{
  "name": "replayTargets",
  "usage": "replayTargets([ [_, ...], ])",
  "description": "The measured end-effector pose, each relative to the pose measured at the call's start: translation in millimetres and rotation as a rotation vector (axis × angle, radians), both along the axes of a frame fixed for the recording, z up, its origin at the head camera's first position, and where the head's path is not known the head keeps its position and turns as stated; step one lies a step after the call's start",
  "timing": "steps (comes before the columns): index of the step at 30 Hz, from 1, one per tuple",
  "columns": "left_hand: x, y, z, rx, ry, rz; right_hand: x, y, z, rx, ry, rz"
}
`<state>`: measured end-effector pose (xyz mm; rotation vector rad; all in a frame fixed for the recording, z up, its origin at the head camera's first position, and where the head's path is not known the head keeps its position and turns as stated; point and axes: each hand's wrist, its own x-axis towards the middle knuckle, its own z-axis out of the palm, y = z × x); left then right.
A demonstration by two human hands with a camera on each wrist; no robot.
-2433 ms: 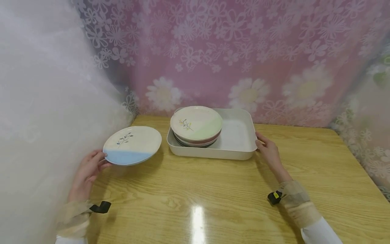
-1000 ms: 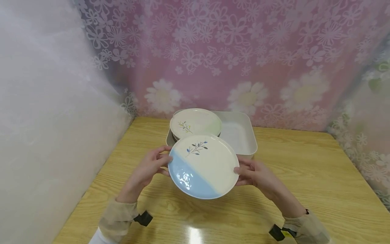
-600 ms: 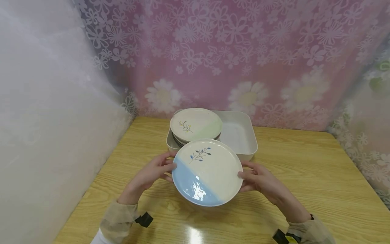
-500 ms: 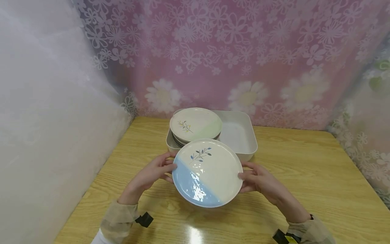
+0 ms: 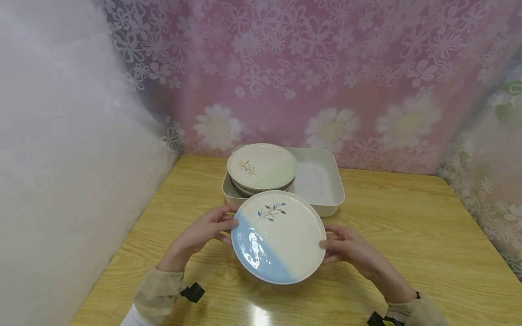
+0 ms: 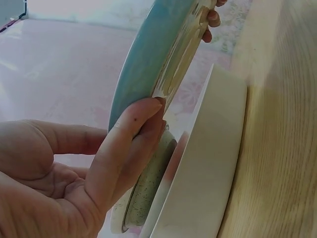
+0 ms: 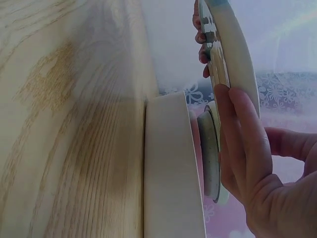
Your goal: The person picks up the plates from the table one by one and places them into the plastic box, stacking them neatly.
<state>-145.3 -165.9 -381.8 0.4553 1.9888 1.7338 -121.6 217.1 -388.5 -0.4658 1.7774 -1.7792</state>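
Observation:
Both hands hold a round cream-and-blue plate (image 5: 285,235) with a leaf sprig painted on it, tilted toward me above the table. My left hand (image 5: 204,231) pinches its left rim, thumb on top and fingers beneath. On the opposite rim, my right hand (image 5: 350,249) grips in the same way. The left wrist view shows fingers under the plate's blue side (image 6: 148,64). Behind it, a stack of plates sits in the left part of a white rectangular tray (image 5: 334,210); its top plate (image 5: 263,165) is cream and pale green with a yellow-leaf sprig.
The tray stands on a wood-grain table (image 5: 408,226), near its back edge. A pink flowered curtain (image 5: 285,68) hangs behind it, and a white sheet (image 5: 73,136) closes off the left side. The tray's right part shows bare bottom.
The blue plate came from the left of the tray to the front middle. My right hand left the tray's edge and took the plate's right rim. Lately the plate lowered slightly toward me.

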Motion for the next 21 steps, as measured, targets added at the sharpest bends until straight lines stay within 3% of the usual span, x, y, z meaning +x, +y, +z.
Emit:
replayTargets([
  [12,-3.1,1.8,-7.9,-0.029,-0.036,0.018,-1.3,-1.8,-2.8,-0.044,0.035,-0.021],
  [21,-7.3,1.5,-8.5,-0.042,0.0,0.04,-0.1,-5.7,-0.1,-0.075,0.02,-0.093],
])
